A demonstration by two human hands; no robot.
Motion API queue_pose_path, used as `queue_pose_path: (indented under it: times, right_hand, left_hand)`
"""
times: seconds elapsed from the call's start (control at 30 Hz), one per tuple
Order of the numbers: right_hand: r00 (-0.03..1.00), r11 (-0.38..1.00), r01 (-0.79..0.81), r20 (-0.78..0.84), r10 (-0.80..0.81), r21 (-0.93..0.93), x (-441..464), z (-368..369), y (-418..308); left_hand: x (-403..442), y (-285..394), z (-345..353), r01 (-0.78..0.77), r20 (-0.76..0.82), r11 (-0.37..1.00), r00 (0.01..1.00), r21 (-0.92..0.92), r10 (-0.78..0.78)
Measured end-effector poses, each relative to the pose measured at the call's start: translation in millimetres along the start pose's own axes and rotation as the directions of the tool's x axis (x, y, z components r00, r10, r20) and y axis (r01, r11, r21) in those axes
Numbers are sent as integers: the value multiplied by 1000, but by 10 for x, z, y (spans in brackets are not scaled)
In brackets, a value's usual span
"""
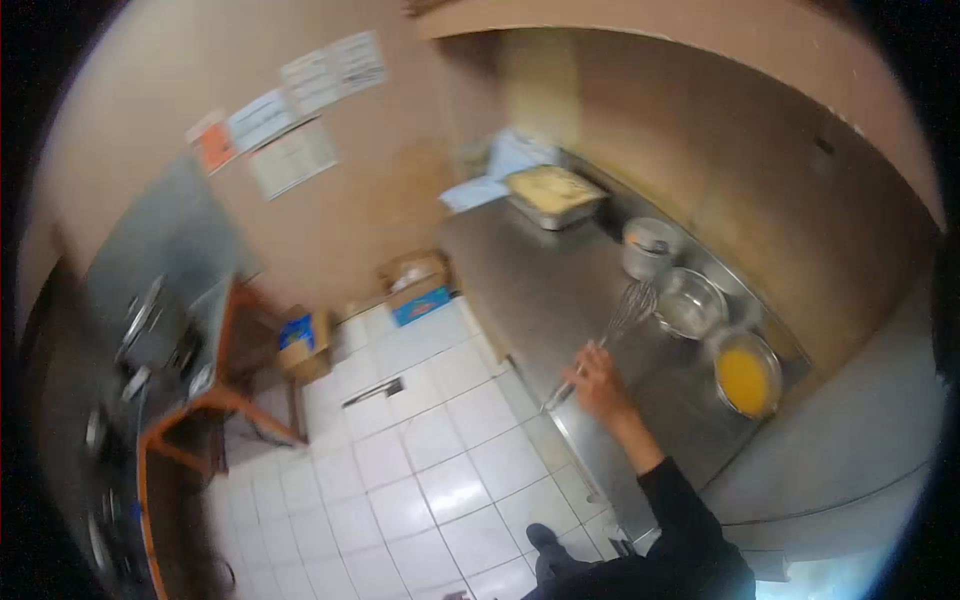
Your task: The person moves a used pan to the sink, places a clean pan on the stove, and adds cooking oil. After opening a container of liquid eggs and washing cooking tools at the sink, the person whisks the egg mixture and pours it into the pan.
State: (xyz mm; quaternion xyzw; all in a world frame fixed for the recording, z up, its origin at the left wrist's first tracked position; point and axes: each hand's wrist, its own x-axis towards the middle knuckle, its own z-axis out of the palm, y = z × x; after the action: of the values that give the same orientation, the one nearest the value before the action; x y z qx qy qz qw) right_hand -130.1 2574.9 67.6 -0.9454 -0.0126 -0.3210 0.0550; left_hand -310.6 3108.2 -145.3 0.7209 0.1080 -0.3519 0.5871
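Note:
My right hand (598, 382) is closed around the handle of a wire whisk (632, 308), held over the steel counter (540, 290). The whisk's wire end points away from me, close to a metal bowl (690, 304) that looks nearly empty. Right of that bowl stands another metal bowl (746, 376) with a yellow-orange content. A metal pot (648, 250) sits behind, with something small and orange near its rim. My left hand is out of view.
A foil-like tray (553, 195) of pale yellow food stands at the counter's far end beside blue-white packaging (522, 152). Cardboard boxes (413, 280) lie on the tiled floor (400, 450). At left is an orange-framed table (222, 395) with metal pots. Papers (292, 158) hang on the wall.

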Motion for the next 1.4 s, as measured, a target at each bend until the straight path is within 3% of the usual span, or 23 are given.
queue_pose_path:
  times: [0.07, 0.13, 0.17, 0.2, 0.3, 0.37, 0.43, 0.47, 0.5, 0.53, 0.57, 0.6, 0.63, 0.67, 0.7, 0.77, 0.8, 0.83, 0.9, 0.97, 1.13, 1.3, 1.4]
  right_hand:
    - [967, 939, 211, 83, -241, 272, -117, -48, -932]
    - [816, 745, 423, 141, -561, 516, -273, -164, -1919]
    - [686, 635, 487, 188, -703, 601, -444, -322, -2455]
    - [579, 505, 551, 133, -805, 664, -717, -357, -2964]
    - [58, -58, 483, -99, -993, 874, -1756, -405, -4508]
    - [-257, -298, 410, -204, -945, 862, -2626, -1094, -5451]
    - [-638, -518, 300, -235, -733, 801, -3574, -1628, -6253]
    - [-710, -594, 173, -318, -628, 786, -3980, -2004, -6544]
    - [-577, -829, -43, -692, -435, 557, -4382, -2337, -6828]
    - [-818, -853, -16, -498, -289, 521, -4773, -2702, -7083]
    - [-961, -892, 16, -240, -139, 452, -5139, -2986, -7309]
    - [-968, -917, -53, -247, -51, 396, -5539, -3095, -7494]
    - [-913, -921, -158, -409, -1, 355, -5999, -3115, -7653]
    - [-826, -913, -262, -561, 45, 312, -6386, -3208, -7850]
    - [-816, -908, -321, -566, 121, 270, -6672, -3461, -8071]
    - [-587, -874, -462, -790, 175, 150, -7283, -4067, -8567]
    - [-578, -849, -499, -797, 177, 173, -7600, -4303, -8836]
    - [-562, -832, -536, -795, 227, 141, -7899, -4530, -9122]
    - [-624, -757, -557, -774, 109, 342, -8529, -4983, -9681]
    - [-574, -751, -579, -813, 100, 317, -9161, -5412, -10252]
    - [-591, -655, -660, -793, 150, 367, -10705, -6575, -11331]
    - [-583, -614, -733, -736, 344, 293, -12398, -7566, -11979]
    - [-605, -549, -750, -717, 346, 368, -13390, -7998, -12464]
  left_hand:
    - [-467, 253, 139, 33, -98, 997, 994, -63, -39]
    - [-774, -171, 12, 65, -80, 950, 992, -306, -94]
    - [-1204, -172, 82, -91, -192, 925, 981, -368, 20]
    - [-1599, -145, 93, -68, -214, 865, 976, -498, -47]
    - [-2789, -791, 71, -290, -305, 599, 949, -746, 79]
    - [-3624, -1412, 152, -416, -437, 395, 899, -819, 41]
    - [-4381, -1979, 256, -396, -386, 186, 918, -899, 92]
    - [-4701, -2293, 323, -486, -483, 118, 874, -866, 58]
    - [-5002, -2602, 372, -536, -536, 49, 844, -843, 20]
    - [-5312, -2894, 428, -575, -575, -20, 818, -818, -16]
    - [-5629, -3110, 521, -639, -637, -66, 769, -766, -53]
    - [-5946, -3265, 650, -741, -720, -65, 666, -668, -194]
    - [-6243, -3480, 768, -820, -764, -50, 552, -570, -334]
    - [-6501, -3780, 841, -885, -791, -168, 464, -434, -398]
    - [-6753, -4128, 924, -909, -794, -183, 417, -375, -442]
    - [-7373, -4960, 1122, -973, -859, -229, 111, 7, -500]
    - [-7768, -5230, 1209, -990, -789, -115, 11, 76, -614]
    - [-8161, -5483, 1315, -987, -767, -106, -25, 120, -642]
    - [-8906, -5983, 1527, -946, -722, -105, -160, 308, -674]
    - [-9645, -6366, 1650, -905, -596, 18, -295, 425, -747]
    - [-11179, -6941, 1861, -832, -263, 275, -437, 482, -860]
    - [-11877, -8274, 2237, -771, 37, 374, -416, 515, -909]
    - [-12764, -9229, 2235, -770, 43, 295, -330, 566, -943]
